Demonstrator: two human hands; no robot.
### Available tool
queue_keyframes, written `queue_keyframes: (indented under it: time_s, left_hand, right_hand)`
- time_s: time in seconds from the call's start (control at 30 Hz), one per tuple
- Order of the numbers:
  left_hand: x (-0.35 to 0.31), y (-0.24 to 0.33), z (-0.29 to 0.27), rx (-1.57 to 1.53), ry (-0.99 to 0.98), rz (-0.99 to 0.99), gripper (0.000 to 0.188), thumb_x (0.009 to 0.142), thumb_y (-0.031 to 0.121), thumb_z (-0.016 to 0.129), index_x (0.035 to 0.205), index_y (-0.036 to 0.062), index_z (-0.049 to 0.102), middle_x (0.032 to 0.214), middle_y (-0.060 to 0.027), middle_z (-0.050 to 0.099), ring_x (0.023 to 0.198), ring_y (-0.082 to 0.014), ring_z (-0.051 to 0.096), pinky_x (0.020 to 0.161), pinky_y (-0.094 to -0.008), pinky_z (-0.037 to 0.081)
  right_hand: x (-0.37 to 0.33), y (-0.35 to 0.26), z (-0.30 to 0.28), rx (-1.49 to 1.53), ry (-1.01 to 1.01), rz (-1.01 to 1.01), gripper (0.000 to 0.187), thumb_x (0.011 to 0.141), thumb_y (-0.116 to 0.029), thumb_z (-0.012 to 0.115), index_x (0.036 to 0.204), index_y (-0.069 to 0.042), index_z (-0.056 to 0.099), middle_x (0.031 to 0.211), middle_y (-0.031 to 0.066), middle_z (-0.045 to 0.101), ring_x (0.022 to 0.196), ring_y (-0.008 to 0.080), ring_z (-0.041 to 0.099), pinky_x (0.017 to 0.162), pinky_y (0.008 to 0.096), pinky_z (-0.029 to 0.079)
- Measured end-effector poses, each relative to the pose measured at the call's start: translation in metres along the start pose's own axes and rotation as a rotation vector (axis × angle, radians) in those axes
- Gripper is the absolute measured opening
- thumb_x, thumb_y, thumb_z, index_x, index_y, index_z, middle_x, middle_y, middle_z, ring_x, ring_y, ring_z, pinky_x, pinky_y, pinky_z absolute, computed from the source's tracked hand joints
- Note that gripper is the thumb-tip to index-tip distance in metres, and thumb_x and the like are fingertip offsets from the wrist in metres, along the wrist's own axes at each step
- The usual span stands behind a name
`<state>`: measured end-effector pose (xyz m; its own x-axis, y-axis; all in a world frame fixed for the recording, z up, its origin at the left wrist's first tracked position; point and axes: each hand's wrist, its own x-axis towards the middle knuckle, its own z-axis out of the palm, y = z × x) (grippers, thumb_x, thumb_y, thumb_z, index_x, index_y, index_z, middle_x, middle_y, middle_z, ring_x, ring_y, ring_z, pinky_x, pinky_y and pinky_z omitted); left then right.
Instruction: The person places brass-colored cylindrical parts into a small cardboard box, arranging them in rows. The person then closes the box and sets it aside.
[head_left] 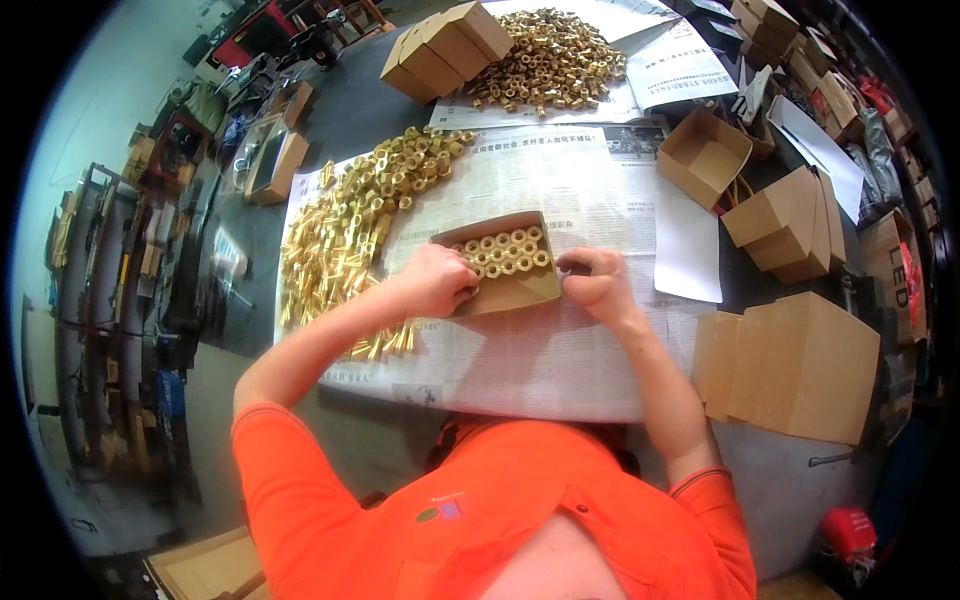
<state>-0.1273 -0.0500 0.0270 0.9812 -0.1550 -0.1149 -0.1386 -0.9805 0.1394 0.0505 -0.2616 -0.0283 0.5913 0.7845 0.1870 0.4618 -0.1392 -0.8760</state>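
A small open cardboard box (512, 302) sits on the newspaper in front of me. Inside it, brass nuts (503, 252) stand in neat rows toward the far side, with bare cardboard nearer me. My left hand (440, 279) is closed over the box's left end, its curled fingertips partly hidden. At the opposite end, my right hand (597, 284) has bent fingers closed against the right wall. To the left lie a heap of loose brass nuts (405, 172) and a pile of slim brass fittings (325, 262).
Newspaper (560, 375) covers the dark table. Another heap of brass nuts (548, 62) lies at the back beside closed cardboard boxes (445, 50). On the right are an empty open box (704, 158), folded cartons (785, 225) and a large carton (800, 365). Shelves (100, 330) stand at far left.
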Motion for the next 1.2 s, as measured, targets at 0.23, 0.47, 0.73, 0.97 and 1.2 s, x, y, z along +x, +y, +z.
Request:
queue_keyframes:
  time_s: [0.23,0.47,0.73,0.97,1.2]
  left_hand:
    - [0.002,0.004,-0.005,0.018,0.008,-0.018,0.015,0.065,0.024,0.072,0.071,0.0110,0.067,0.071,-0.0057,0.063,0.074,-0.0267,0.062,0.067,-0.0387,0.048]
    - [0.000,0.001,-0.010,-0.160,0.056,-0.057,0.017,0.071,0.022,0.072,0.079,0.0073,0.068,0.073,-0.0082,0.064,0.074,-0.0288,0.063,0.068,-0.0399,0.048]
    - [-0.036,-0.059,-0.044,-0.224,0.444,-0.569,0.015,0.080,0.011,0.059,0.091,0.0071,0.069,0.080,-0.0125,0.068,0.072,-0.0286,0.066,0.065,-0.0383,0.052]
    - [-0.051,-0.092,-0.009,0.132,0.268,-0.720,0.015,0.081,0.018,0.056,0.083,0.0046,0.063,0.080,-0.0158,0.066,0.078,-0.0326,0.065,0.069,-0.0452,0.052]
    - [-0.011,-0.104,0.009,0.189,0.234,-0.738,0.019,0.081,0.026,0.062,0.081,0.0065,0.063,0.076,-0.0140,0.066,0.075,-0.0341,0.065,0.065,-0.0457,0.052]
  right_hand:
    - [0.000,0.000,0.001,0.017,-0.002,0.004,0.030,0.061,-0.013,0.057,0.084,0.000,0.070,0.081,0.0153,0.070,0.070,0.0243,0.067,0.067,0.0303,0.053]
    - [0.001,0.006,0.003,-0.009,0.002,-0.013,0.028,0.062,-0.010,0.056,0.083,0.000,0.070,0.081,0.0150,0.070,0.069,0.0242,0.067,0.066,0.0296,0.054]
    - [0.000,0.002,0.003,-0.021,0.015,-0.038,0.027,0.063,-0.007,0.055,0.084,0.000,0.070,0.077,0.0141,0.069,0.066,0.0205,0.066,0.064,0.0282,0.052]
    - [0.000,0.000,0.001,0.007,-0.008,0.007,0.031,0.061,-0.010,0.056,0.086,0.000,0.072,0.082,0.0147,0.071,0.071,0.0231,0.067,0.069,0.0294,0.054]
    - [0.001,-0.004,-0.002,-0.018,-0.044,0.032,0.032,0.062,-0.011,0.056,0.087,0.000,0.072,0.082,0.0155,0.071,0.071,0.0236,0.068,0.068,0.0299,0.054]
